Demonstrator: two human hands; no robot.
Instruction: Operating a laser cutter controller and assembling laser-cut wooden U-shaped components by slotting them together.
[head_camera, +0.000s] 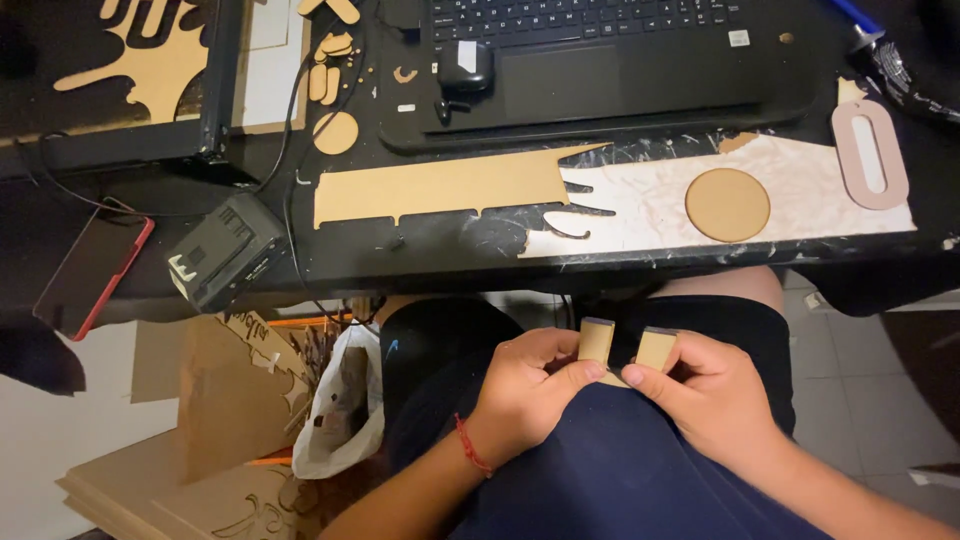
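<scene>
Left hand (525, 385): over the lap, near the bench edge; its grip is closed with thumb and fingers pinching the left end of the wooden piece.
Right hand (700, 390): just right of the left hand; its grip is likewise closed on the right end of the same piece.
Wooden piece (622, 352): one small tan part with two short upright tabs, held between both hands above the dark blue shorts (600, 470), near the middle of the view.
Wristband (470, 445): one red cord on the left wrist.
Bench (450, 250): one black top scuffed with white paint, across the far half of the view.
Laptop (600, 60): one, black, at the far edge of the bench.
Wooden strip (440, 190): one long tan cut-out with notches, lying near the laptop.
Pale sheet (650, 205): one, right of the strip, with one round wooden disc (727, 204) in it.
Oval ring (870, 152): one pinkish loop at the far right.
Small disc (336, 132): one tan round left of the laptop, with a few smaller offcuts beyond it.
Phone (92, 270): one, in a red case, at the left.
Black box (225, 252): one, right of the phone, on the bench edge.
Plastic bag (340, 400): one white bag on the floor at the left, beside stacked boards.
</scene>
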